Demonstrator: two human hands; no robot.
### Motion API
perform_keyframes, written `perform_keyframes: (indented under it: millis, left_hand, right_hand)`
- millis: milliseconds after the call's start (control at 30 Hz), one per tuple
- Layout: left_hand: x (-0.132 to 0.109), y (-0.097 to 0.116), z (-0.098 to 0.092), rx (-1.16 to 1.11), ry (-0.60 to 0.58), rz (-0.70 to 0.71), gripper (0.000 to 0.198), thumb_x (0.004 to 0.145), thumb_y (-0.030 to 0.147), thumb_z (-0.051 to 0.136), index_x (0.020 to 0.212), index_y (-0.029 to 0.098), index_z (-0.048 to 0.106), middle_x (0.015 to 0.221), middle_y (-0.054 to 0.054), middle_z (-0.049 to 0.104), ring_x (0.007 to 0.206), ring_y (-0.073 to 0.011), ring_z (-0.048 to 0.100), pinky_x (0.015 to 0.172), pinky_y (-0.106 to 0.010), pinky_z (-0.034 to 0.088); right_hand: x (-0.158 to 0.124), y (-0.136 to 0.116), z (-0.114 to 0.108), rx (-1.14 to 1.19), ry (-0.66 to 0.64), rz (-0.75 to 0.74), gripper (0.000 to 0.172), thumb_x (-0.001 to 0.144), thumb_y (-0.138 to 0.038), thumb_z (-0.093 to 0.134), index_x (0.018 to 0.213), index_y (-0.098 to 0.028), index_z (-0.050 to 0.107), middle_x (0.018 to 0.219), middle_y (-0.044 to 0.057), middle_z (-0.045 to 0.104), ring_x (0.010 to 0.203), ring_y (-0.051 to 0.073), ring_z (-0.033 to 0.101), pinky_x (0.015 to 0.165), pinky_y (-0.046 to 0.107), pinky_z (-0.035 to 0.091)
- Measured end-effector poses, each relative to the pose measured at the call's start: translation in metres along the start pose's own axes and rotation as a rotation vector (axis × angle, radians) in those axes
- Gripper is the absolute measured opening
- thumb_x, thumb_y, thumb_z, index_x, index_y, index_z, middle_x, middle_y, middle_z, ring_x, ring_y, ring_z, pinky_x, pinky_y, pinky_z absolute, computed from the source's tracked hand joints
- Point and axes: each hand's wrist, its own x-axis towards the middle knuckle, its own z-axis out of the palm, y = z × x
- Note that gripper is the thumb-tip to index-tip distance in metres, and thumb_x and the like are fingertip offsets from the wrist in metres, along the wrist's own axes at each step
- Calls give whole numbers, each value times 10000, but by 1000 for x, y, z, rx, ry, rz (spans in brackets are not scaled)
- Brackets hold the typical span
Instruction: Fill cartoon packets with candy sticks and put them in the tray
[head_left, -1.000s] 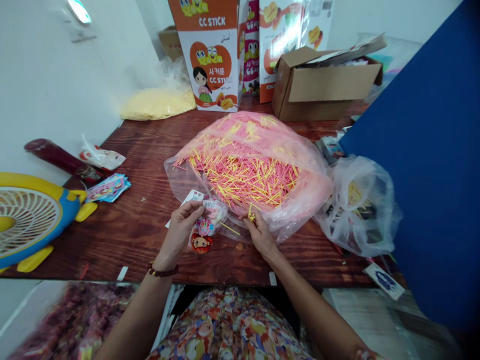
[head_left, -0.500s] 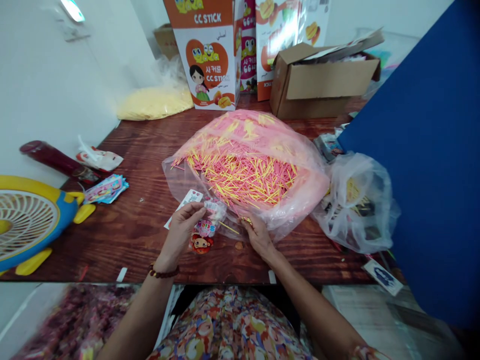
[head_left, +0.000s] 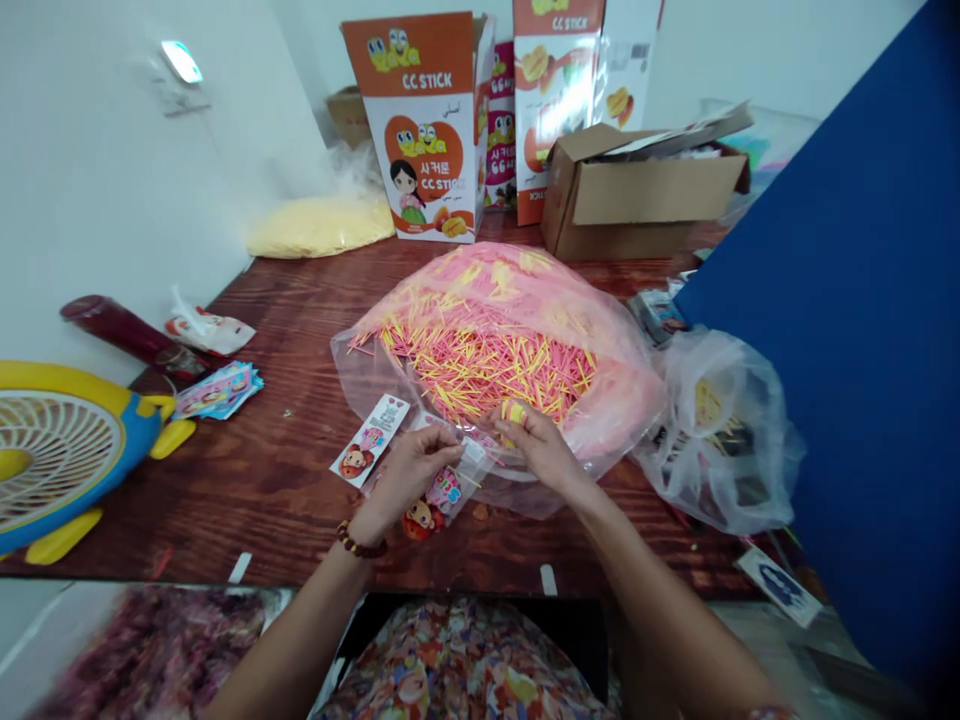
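Note:
My left hand (head_left: pixel 416 462), closed in a pinch, holds a small clear plastic packet (head_left: pixel 444 492) printed with a red-haired cartoon figure. A white printed card (head_left: pixel 369 440) with a similar figure lies just left of it on the table. My right hand (head_left: pixel 541 450) is closed around a small bundle of thin yellow and pink sticks (head_left: pixel 513 414), whose ends show between thumb and fingers. Both hands are at the near edge of a large clear bag (head_left: pixel 626 365), open and heaped with loose pink and yellow sticks (head_left: pixel 487 360).
Cartons (head_left: pixel 427 140) and an open brown box (head_left: pixel 637 195) stand at the back. A yellow-filled bag (head_left: pixel 322 228), a dark bottle (head_left: pixel 112 328), blue packets (head_left: pixel 221 390) and a fan (head_left: pixel 67 450) are on the left. A tied plastic bag (head_left: pixel 724 430) sits beside the blue panel (head_left: pixel 847 300).
My right hand has lifted its stick bundle, now turned end-up near the heap. My left hand has shifted right with the packet, showing more of the card. The view has tilted slightly.

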Motion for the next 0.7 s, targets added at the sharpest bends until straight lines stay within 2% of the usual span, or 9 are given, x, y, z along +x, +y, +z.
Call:
perform_keyframes:
  millis: [100, 167, 233, 333, 433, 533, 633, 700]
  left_hand:
    - [2, 2, 1, 47, -35, -1, 240, 759, 354, 688, 682, 143, 602, 633, 27, 550, 594, -93, 444, 583, -224, 348]
    - [2, 3, 1, 88, -57, 2, 242, 771, 351, 670, 674, 144, 594, 627, 27, 537, 592, -93, 431, 576, -223, 336]
    - [1, 4, 0, 125, -70, 16, 262, 795, 358, 647, 656, 149, 571, 612, 32, 509, 587, -92, 413, 567, -221, 321]
    - [-2, 4, -1, 184, -70, 32, 335, 840, 380, 607, 608, 158, 510, 564, 48, 417, 553, -83, 346, 532, -220, 273]
    - [-5, 3, -3, 231, -72, 68, 346, 875, 385, 579, 620, 158, 525, 568, 46, 412, 554, -85, 344, 529, -218, 279]
    - [-7, -1, -5, 256, -62, 136, 319, 905, 396, 559, 701, 155, 603, 632, 25, 516, 604, -98, 431, 587, -214, 352]
    - [-8, -2, -3, 272, -32, 194, 298, 916, 395, 556, 774, 153, 655, 692, 3, 589, 659, -116, 497, 639, -221, 391]
    - [-8, -1, 1, 269, -19, 208, 293, 915, 389, 555, 795, 149, 672, 697, -3, 599, 659, -120, 504, 635, -223, 395]
  right_hand:
    - [-1, -7, -2, -439, -103, -144, 148, 904, -319, 548, 802, -211, 555, 768, 3, 615, 726, 158, 553, 694, 280, 439]
    - [0, -8, -1, -615, -147, -205, 156, 920, -263, 490, 773, -213, 500, 750, 9, 589, 712, 160, 529, 681, 280, 417]
    - [3, -6, 0, -702, -182, -246, 154, 933, -234, 444, 785, -215, 481, 767, 20, 593, 725, 167, 531, 683, 283, 409]
    - [5, -6, 1, -696, -222, -243, 156, 943, -252, 435, 796, -221, 476, 775, 20, 606, 721, 168, 545, 672, 282, 408]
    - [6, -10, -1, -546, -185, -163, 164, 920, -317, 502, 783, -228, 483, 712, -11, 591, 657, 153, 535, 634, 270, 412]
    - [6, -18, -1, -211, -7, -92, 167, 899, -380, 544, 841, -225, 534, 710, -26, 604, 638, 140, 552, 626, 262, 448]
    - [7, -28, 7, 198, 194, -133, 157, 884, -387, 572, 891, -231, 554, 719, -40, 620, 645, 132, 587, 687, 275, 493]
    - [7, -34, 17, 406, 256, -190, 136, 878, -370, 587, 907, -241, 552, 712, -50, 624, 656, 133, 613, 735, 291, 510]
